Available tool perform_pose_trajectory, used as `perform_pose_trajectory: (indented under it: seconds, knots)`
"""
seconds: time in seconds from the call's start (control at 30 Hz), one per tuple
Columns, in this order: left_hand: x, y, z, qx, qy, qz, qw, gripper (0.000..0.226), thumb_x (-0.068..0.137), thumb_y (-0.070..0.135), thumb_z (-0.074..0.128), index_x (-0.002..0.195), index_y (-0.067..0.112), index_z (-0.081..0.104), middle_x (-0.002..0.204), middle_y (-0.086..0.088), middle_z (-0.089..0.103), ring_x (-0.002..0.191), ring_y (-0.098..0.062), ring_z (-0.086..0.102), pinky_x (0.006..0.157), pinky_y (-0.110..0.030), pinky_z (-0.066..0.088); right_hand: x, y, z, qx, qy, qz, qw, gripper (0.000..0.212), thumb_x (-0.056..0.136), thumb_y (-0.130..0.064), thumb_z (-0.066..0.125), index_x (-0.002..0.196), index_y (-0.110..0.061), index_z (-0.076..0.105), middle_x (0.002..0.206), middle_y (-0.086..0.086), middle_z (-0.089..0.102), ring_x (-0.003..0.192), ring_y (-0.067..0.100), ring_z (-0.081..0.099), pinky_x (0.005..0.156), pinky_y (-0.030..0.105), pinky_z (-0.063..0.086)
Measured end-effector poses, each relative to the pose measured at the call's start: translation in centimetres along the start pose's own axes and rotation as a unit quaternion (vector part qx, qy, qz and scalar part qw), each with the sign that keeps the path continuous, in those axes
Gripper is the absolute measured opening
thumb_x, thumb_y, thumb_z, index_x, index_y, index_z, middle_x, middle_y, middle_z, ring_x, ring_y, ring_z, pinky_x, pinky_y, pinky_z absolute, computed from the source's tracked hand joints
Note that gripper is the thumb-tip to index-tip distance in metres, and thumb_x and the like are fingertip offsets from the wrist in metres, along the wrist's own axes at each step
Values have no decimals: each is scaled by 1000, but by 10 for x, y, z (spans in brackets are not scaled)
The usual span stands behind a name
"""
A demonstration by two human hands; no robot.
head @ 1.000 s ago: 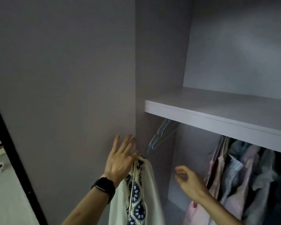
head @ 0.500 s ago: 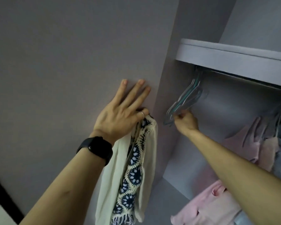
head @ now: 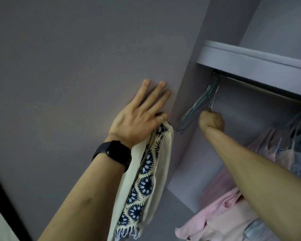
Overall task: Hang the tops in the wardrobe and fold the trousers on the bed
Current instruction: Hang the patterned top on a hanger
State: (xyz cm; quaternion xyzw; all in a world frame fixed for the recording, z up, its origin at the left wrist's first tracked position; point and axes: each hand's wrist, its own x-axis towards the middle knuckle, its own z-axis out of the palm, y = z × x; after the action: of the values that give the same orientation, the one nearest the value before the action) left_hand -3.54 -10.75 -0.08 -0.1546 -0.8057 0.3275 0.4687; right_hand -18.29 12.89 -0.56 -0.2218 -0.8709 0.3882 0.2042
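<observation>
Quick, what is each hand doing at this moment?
Left hand: holds the crochet top, other fingers flat on the wardrobe panel.
Right hand: closed on a hanger.

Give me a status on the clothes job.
Done: pink tops already hang on the rail. In hand: left hand holds a crochet top; right hand grips one of the empty hangers. Left: that top isn't on a hanger; trousers and bed are out of view.

A black smartwatch [head: 117,152] sits mid-frame, with a thin ring [head: 161,117] just above and to its right. At the lower right, pink clothes [head: 215,223] lie heaped. A black strip [head: 7,209] slants across the lower left corner.
</observation>
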Motion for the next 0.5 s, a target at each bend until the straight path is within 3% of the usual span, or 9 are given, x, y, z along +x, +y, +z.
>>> perform_pose_trajectory:
  seconds: [0.17,0.3,0.37,0.43,0.5]
  knots:
    - [0,0,1,-41,-10,-6,999,43,106,21,26,115,29,68,164,-18,24,151,-42,19,122,-63,8,-25,12,-63,-74,9,-41,996,55,104,-45,30,126,-11,66,133,24,61,120,44,58,100,45,44]
    - [11,-8,-24,-118,-68,-19,990,49,101,22,28,112,28,75,161,-14,33,149,-40,25,122,-60,2,-74,48,-120,-51,-65,-38,996,49,104,-43,36,110,-8,69,122,25,65,113,45,58,94,44,46]
    - [17,-11,-33,-179,-101,-43,978,38,100,23,39,112,23,75,159,-12,38,151,-38,22,122,-57,-9,-105,71,-147,4,-98,-35,995,47,103,-43,42,83,-10,69,96,20,70,98,43,61,85,41,46]
    - [15,-5,-47,-266,-136,-88,950,23,97,22,54,111,18,72,153,-12,47,149,-36,29,123,-55,-10,-144,98,-181,79,-136,15,987,55,101,-46,48,56,-16,55,59,2,59,70,31,58,71,37,43]
    - [4,10,-60,-349,-144,-143,915,19,97,23,51,112,17,62,140,-14,56,128,-39,51,119,-62,18,-178,121,-207,156,-180,75,968,60,98,-54,52,49,-22,44,45,-9,38,49,16,40,56,29,36]
